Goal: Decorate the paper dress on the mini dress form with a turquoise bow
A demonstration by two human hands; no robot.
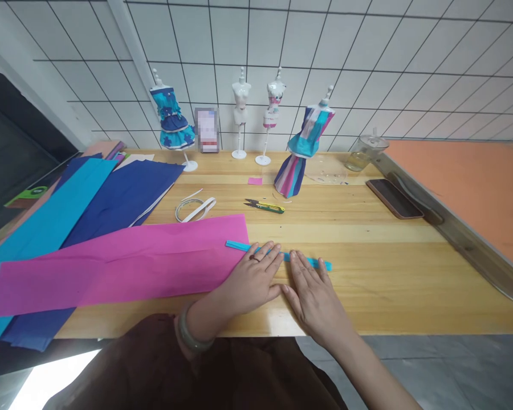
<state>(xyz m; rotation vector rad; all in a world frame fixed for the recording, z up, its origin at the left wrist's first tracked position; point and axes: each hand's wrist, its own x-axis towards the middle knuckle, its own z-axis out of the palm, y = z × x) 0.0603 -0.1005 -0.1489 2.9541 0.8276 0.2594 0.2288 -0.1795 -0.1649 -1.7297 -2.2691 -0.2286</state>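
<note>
A narrow folded strip of blue material (237,245) lies across the table, its left end over a long pink sheet (154,262). My left hand (254,276) rests flat on the middle of the strip, fingers stretched out. Just to its right, my right hand (316,296) presses down flat near the strip's other end. The two thumbs almost meet; much of the strip is hidden beneath the fingers. Beyond the hands lie yellow-and-black thread snips (265,206) and a roll of white tape (195,209).
Several small dress forms stand along the wall, one in a blue ruffled dress (175,119), another in a striped dress (310,136). Blue sheets (123,188) pile up at left. At right are a dark phone (394,198), a lidded cup (365,152) and a raised orange surface (465,193).
</note>
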